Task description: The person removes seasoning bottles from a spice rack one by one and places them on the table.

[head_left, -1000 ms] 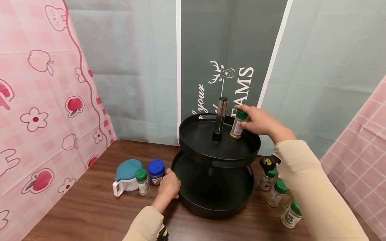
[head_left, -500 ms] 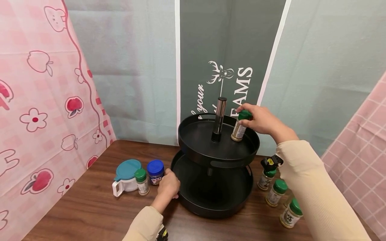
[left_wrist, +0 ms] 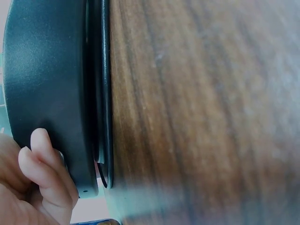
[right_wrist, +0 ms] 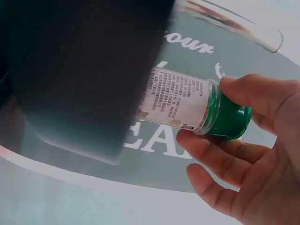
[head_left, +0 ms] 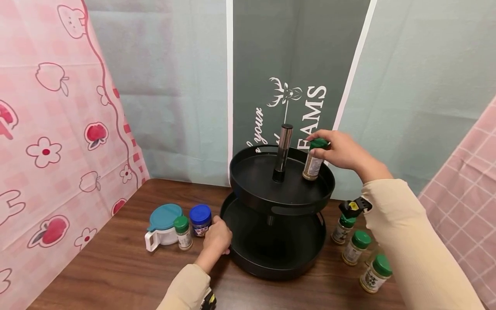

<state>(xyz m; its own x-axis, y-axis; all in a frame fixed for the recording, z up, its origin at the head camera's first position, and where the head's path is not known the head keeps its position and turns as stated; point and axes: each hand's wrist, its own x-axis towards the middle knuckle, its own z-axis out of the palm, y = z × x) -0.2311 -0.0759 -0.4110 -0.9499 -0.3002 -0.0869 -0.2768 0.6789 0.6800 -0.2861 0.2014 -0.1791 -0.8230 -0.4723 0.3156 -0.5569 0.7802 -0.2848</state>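
A black two-tier round turntable tray stands on the table, a shiny post (head_left: 283, 148) rising through its upper tier (head_left: 257, 172). My right hand (head_left: 345, 150) pinches the green cap of a glass spice jar (head_left: 313, 165) over the right side of that upper tier. The jar leans slightly, its base low inside the rim. In the right wrist view the printed label of the spice jar (right_wrist: 180, 98) faces the camera, and the tray wall hides its lower end. Down at the left, my left hand (head_left: 217, 237) grips the lower tier (head_left: 271, 273) by its side wall.
Left of the tray are a blue-lidded jar (head_left: 200, 219), a green-capped spice jar (head_left: 183, 234) and a white container with a teal lid (head_left: 164, 217). Several green-capped jars (head_left: 355, 247) stand on the right, partly behind my right sleeve. A fabric backdrop (head_left: 186, 86) hangs behind.
My right hand has moved the spice jar a little to the right on the upper tier, toward the rim. My left hand has stayed on the lower tier.
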